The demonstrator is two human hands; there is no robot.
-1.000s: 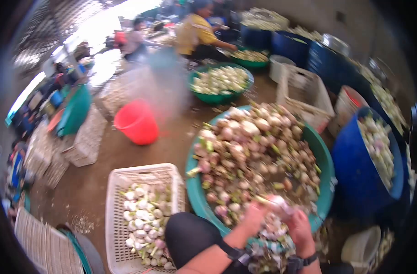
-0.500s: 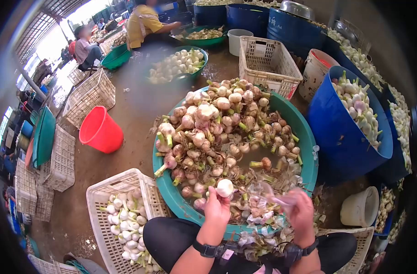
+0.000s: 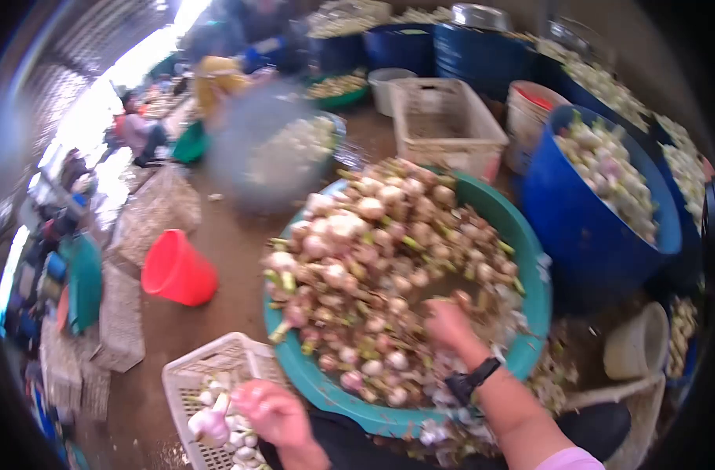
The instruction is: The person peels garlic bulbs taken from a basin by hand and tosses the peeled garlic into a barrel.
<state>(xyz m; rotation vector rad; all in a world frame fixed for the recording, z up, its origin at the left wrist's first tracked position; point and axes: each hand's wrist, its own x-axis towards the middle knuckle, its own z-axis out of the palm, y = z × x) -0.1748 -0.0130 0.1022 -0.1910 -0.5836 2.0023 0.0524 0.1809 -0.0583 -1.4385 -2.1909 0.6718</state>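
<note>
My left hand (image 3: pixel 275 415) is over the white crate (image 3: pixel 252 348) at the lower left, fingers blurred and apart. Just beyond its fingertips is a pinkish-white garlic bulb (image 3: pixel 209 428), stem toward the hand; it looks let go. More pale trimmed garlic bulbs (image 3: pixel 240 440) lie in that crate. Inside the big green tub (image 3: pixel 530 270), my right hand (image 3: pixel 450 325) reaches down, fingers closed at a brownish garlic bulb (image 3: pixel 462 299), partly hidden. Piled in the tub are unpeeled garlic bulbs (image 3: pixel 381 235) with short green stems. Loose skins (image 3: pixel 444 431) gather along its near rim.
A blue barrel (image 3: pixel 561 207) full of garlic stands on the right, near a white bucket (image 3: pixel 638 341). Behind the tub sits a white crate (image 3: pixel 451 149). A red bucket (image 3: pixel 179 268) is on the left floor. Other people (image 3: pixel 144 133) sit farther back.
My left hand went from the tub's near rim to the left crate, and the bulb left its fingers. My right hand moved from the skins forward into the tub to a bulb. The view shifted.
</note>
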